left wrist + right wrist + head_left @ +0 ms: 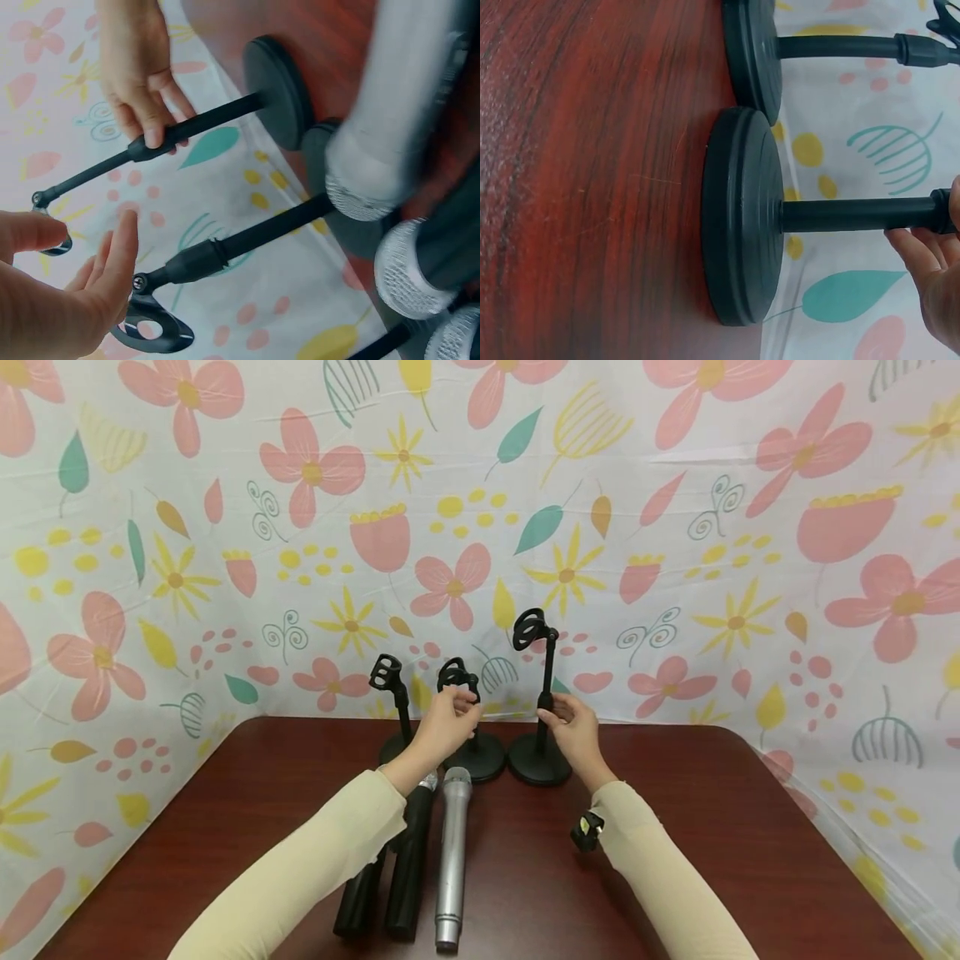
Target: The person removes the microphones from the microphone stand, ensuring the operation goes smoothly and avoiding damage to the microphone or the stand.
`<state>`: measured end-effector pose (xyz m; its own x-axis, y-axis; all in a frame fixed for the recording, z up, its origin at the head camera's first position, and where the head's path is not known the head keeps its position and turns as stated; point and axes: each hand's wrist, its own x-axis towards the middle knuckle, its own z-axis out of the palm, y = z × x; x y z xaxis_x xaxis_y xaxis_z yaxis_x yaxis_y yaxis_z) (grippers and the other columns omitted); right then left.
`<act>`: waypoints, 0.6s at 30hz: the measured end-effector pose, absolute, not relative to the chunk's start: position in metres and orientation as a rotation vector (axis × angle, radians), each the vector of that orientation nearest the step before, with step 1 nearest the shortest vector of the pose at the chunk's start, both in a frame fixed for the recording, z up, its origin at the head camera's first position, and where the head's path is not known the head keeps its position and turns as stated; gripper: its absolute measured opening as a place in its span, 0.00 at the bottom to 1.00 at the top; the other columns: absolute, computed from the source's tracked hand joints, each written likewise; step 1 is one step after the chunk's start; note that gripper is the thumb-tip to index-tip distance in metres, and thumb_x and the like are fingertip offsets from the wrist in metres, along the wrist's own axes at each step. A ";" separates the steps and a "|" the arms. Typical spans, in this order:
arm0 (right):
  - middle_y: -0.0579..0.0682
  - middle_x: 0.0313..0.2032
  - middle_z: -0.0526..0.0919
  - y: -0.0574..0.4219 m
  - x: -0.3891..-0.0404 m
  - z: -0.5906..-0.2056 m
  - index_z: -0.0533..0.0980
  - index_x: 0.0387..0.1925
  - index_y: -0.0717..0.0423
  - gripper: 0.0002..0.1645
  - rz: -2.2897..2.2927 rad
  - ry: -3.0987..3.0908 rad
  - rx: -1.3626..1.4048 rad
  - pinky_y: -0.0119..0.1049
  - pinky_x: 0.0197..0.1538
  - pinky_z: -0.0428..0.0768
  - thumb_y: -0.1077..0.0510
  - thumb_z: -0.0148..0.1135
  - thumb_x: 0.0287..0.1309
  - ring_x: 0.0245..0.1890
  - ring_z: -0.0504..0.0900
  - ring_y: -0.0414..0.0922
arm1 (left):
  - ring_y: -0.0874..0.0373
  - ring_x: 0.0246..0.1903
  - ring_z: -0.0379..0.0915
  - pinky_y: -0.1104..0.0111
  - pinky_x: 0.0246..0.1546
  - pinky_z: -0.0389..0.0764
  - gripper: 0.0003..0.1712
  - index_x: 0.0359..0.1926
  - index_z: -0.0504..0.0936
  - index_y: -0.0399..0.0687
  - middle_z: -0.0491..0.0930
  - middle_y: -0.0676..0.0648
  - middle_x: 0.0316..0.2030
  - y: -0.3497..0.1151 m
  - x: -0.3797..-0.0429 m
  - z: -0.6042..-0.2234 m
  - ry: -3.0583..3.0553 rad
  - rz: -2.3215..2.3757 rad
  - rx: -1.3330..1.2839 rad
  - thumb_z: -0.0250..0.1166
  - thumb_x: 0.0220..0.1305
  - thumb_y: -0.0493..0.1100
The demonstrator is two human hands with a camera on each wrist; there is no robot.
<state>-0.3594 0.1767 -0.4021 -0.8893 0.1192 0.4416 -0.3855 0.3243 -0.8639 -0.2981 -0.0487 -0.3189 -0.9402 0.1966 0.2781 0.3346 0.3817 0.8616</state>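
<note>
Near the table's back edge stand three black microphone stands with round bases and clip tops. My right hand pinches the collar of the right stand, which is extended taller than the others; in the right wrist view only part of that hand shows. My left hand is at the clip of the middle stand. In the left wrist view its thumb and straight fingers are spread apart with nothing pinched between them. Whether they touch the clip I cannot tell. The left stand is partly hidden by the left arm.
A silver microphone and two black microphones lie on the dark red wooden table, in front of the stands. The left sleeve covers part of the black ones. A flowered cloth hangs behind and beside the table.
</note>
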 end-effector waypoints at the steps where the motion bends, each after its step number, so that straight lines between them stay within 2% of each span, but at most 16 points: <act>1: 0.63 0.48 0.81 0.177 -0.359 -0.402 0.76 0.55 0.65 0.22 1.585 -2.170 0.234 0.46 0.50 0.79 0.63 0.66 0.58 0.50 0.81 0.54 | 0.46 0.35 0.79 0.65 0.34 0.82 0.15 0.52 0.75 0.33 0.79 0.38 0.40 -0.047 -0.299 -0.317 -2.466 -1.614 -0.484 0.59 0.68 0.38; 8: 0.63 0.47 0.82 0.177 -0.361 -0.405 0.76 0.54 0.64 0.22 1.543 -2.182 0.243 0.29 0.41 0.79 0.62 0.66 0.59 0.49 0.81 0.54 | 0.50 0.43 0.77 0.62 0.46 0.78 0.17 0.53 0.77 0.37 0.80 0.41 0.44 -0.027 -0.316 -0.303 -2.250 -1.589 -0.538 0.62 0.67 0.42; 14: 0.63 0.46 0.82 0.178 -0.359 -0.406 0.75 0.56 0.65 0.23 1.502 -2.205 0.252 0.36 0.42 0.81 0.61 0.65 0.59 0.48 0.82 0.54 | 0.47 0.55 0.73 0.62 0.57 0.73 0.22 0.58 0.74 0.36 0.77 0.39 0.53 -0.005 -0.334 -0.285 -2.104 -1.621 -0.609 0.64 0.65 0.40; 18: 0.62 0.47 0.82 0.176 -0.358 -0.405 0.75 0.55 0.65 0.23 1.482 -2.204 0.258 0.41 0.43 0.82 0.61 0.65 0.59 0.48 0.82 0.53 | 0.51 0.60 0.67 0.65 0.62 0.67 0.27 0.63 0.70 0.39 0.72 0.42 0.60 0.006 -0.344 -0.273 -2.141 -1.559 -0.669 0.63 0.66 0.41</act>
